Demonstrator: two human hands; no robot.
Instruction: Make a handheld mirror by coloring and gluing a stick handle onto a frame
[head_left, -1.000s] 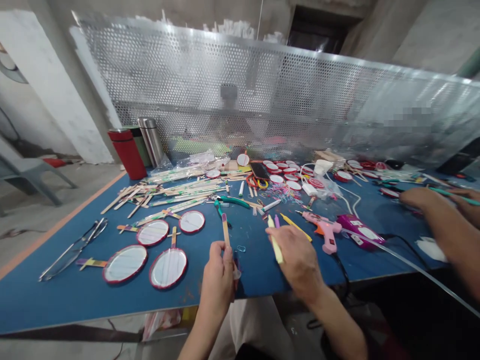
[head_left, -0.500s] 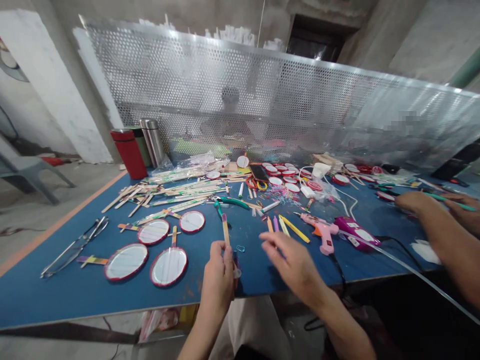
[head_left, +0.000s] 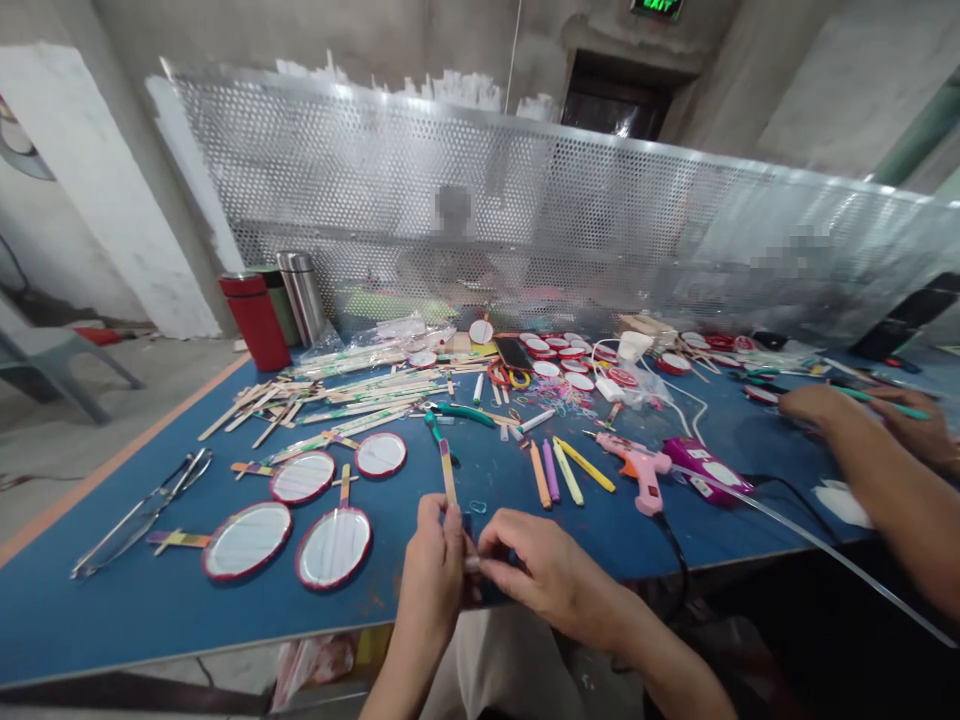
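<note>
My left hand [head_left: 433, 575] is shut around the lower end of an upright wooden craft stick [head_left: 448, 472] with a coloured tip. My right hand [head_left: 544, 570] reaches across to it, and its fingertips pinch a small pale piece [head_left: 472, 564] at the stick's base. Part of that piece is hidden by my fingers. Just beyond my hands, several coloured sticks [head_left: 551, 472] lie on the blue table [head_left: 187, 620], beside a pink glue gun [head_left: 637, 468]. Green-handled pliers [head_left: 459, 413] rest farther ahead.
Several red-rimmed round paddles [head_left: 333, 548] and loose craft sticks lie at left, with long scissors [head_left: 142, 515]. A co-worker's hands [head_left: 825, 405] work at right. A perforated metal panel [head_left: 450, 170] stands behind the table, with flasks [head_left: 255, 320] at its far left.
My right hand has moved left from the coloured sticks to the base of the stick in my left hand. The coloured sticks lie on the table. My head view has tilted slightly.
</note>
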